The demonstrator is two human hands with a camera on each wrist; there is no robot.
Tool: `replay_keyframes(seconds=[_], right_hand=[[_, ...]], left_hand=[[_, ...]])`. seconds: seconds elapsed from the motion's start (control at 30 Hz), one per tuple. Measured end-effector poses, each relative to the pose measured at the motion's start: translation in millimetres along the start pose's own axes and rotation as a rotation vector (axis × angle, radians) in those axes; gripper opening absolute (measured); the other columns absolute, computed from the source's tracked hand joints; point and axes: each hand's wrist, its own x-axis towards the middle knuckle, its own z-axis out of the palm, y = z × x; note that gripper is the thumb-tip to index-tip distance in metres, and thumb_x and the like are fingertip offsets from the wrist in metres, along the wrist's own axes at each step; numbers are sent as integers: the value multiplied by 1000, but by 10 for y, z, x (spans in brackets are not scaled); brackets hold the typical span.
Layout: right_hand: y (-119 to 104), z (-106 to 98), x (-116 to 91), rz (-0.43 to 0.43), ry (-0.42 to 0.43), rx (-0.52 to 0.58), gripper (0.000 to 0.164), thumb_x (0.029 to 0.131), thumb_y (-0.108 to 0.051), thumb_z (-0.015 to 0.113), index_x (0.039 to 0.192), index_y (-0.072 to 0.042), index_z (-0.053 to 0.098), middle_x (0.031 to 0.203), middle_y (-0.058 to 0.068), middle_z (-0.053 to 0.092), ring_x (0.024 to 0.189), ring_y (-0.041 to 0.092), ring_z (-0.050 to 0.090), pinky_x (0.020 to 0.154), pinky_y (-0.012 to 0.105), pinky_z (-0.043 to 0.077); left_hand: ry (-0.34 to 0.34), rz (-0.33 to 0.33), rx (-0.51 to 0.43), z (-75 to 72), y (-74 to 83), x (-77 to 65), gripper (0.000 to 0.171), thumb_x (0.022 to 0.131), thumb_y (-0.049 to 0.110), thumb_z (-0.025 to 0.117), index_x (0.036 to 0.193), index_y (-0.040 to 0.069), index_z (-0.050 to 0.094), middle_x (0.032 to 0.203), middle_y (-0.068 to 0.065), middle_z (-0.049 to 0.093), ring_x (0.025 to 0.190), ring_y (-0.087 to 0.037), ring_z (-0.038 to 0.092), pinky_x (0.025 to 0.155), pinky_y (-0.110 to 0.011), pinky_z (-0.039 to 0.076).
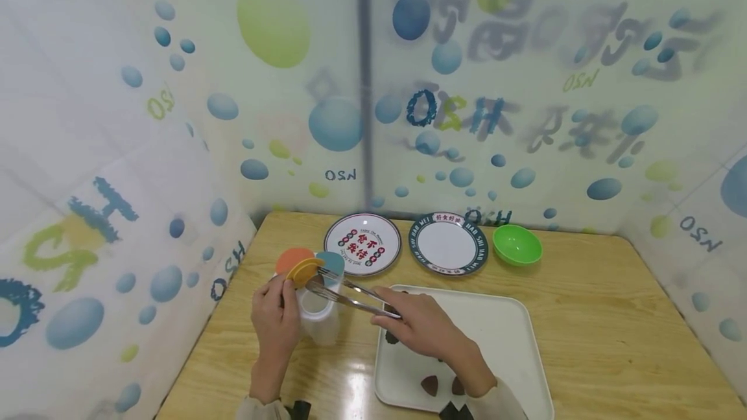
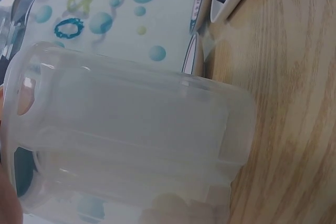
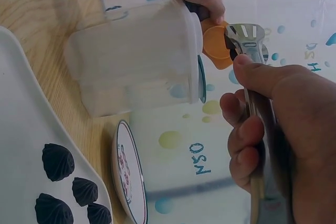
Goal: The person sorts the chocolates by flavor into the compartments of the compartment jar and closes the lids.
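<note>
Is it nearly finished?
Not yet, it seems. Done: the orange lid is up. In hand: the left hand holds that lid; the right hand grips tongs with a brown piece above the container. Left, probably: dark pieces on the tray.

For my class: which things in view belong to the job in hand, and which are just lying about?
Probably in use:
tongs in the right hand
orange lid in the left hand
translucent container
white tray
dark pieces on it

Probably lying about:
red-lettered plate
dark-rimmed plate
green bowl
</note>
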Motion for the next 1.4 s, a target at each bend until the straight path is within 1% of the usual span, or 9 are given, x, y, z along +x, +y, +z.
replay_keyframes(seconds=[0.13,0.2,0.43,0.67,0.73,0.97,1.2,1.33,1.4], right_hand=[[1,8,5,21,-5,11,46,99,-47,56,137,-21,55,88,-11,64,70,2,52,64,22,45],[0,11,7,34,-6,16,48,98,-48,58,136,-20,54,88,-11,64,70,2,52,64,22,45],[6,-4,-23,50,10,13,49,95,-52,60,131,-21,53,84,-15,59,63,0,49,58,21,43],[32,-19,-99,98,20,11,52,93,-54,62,133,-22,52,85,-17,58,55,-1,45,52,21,40],[39,-31,-138,114,26,1,52,92,-56,62,132,-24,52,86,-18,58,55,-2,45,52,21,40],[89,-97,-297,147,61,-31,52,91,-57,64,133,-28,51,86,-20,56,54,-2,45,51,21,41],[170,-152,-429,232,64,13,57,86,-62,65,129,-27,50,81,-16,57,48,1,51,49,24,44],[236,-177,-543,275,77,-10,60,84,-62,69,130,-29,50,79,-18,58,48,1,50,49,23,42],[277,-186,-622,300,86,-29,57,82,-62,70,126,-30,51,76,-20,58,47,0,48,48,22,41]], left_hand=[[0,6,4,-3,22,13,14,95,0,55,94,-2,69,81,-17,68,77,-32,59,71,-42,41],[6,5,4,-5,25,11,14,95,-1,55,94,-2,69,84,-18,70,79,-34,61,74,-43,41],[-7,-35,-4,-18,19,-1,15,96,0,54,97,-3,69,91,-20,72,85,-36,62,78,-43,41],[6,-13,8,-17,41,15,15,94,-1,55,96,-3,70,87,-19,71,80,-35,62,74,-44,42],[-2,-19,11,-18,40,11,15,95,1,55,96,-2,70,87,-19,71,80,-34,62,73,-43,42],[13,-13,4,-18,37,22,15,94,0,55,95,-4,70,92,-22,72,85,-40,64,75,-48,44],[14,-28,8,-36,22,16,15,94,1,55,97,-4,70,96,-22,73,88,-41,63,77,-48,42],[10,-24,3,-26,25,12,16,94,0,55,97,-4,70,96,-21,73,87,-40,63,78,-49,43],[1,-22,-6,-23,28,9,16,94,0,55,96,-4,70,95,-21,73,87,-40,64,79,-49,43]])
